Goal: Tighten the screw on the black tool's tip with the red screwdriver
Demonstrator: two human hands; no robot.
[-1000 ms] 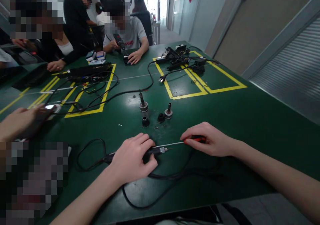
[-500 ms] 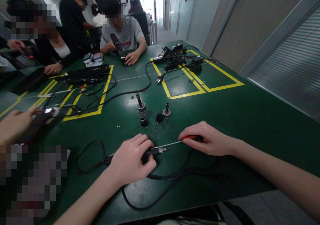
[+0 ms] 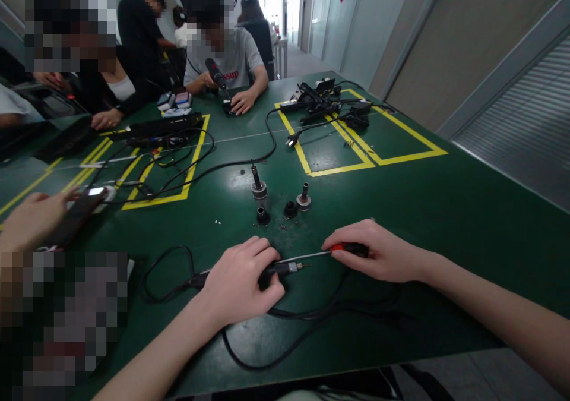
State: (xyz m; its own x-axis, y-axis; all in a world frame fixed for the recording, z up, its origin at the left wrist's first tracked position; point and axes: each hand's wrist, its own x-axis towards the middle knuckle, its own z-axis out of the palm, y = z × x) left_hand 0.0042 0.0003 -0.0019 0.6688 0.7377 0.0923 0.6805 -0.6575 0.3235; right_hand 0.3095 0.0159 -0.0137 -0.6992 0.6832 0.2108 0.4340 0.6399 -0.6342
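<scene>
Seen from above, two bare hands rest low on a dark green worktop (image 3: 445,211) marked with yellow tape lines. The left hand (image 3: 240,285) is closed over the black body of a corded tool (image 3: 278,268), pinning it flat on the surface so that its small metal tip points to the right. The right hand (image 3: 378,252) is closed around the red and black handle of a screwdriver (image 3: 320,253), whose thin silver shaft runs left until its end sits at the tool's metal tip. Whether the blade is actually seated in a screw there is too small to tell.

A black cable (image 3: 285,330) leaves the tool and loops loosely beneath both wrists and toward the near edge of the worktop. Just beyond the hands stand four small metal and black parts (image 3: 280,202), close together, with a few tiny specks, possibly screws, lying near them.

Several risks show. The screwdriver could slip off the small tip and skid toward the left fingers, since they grip right beside it. A forearm could snag the slack cable and jerk the tool out of line. A sweep of either hand could scatter the loose small parts, and tiny screws would be hard to find on the dark surface.

At the left, another person's hand (image 3: 31,217) holds a phone (image 3: 78,211), well apart. More people sit at the far end.
</scene>
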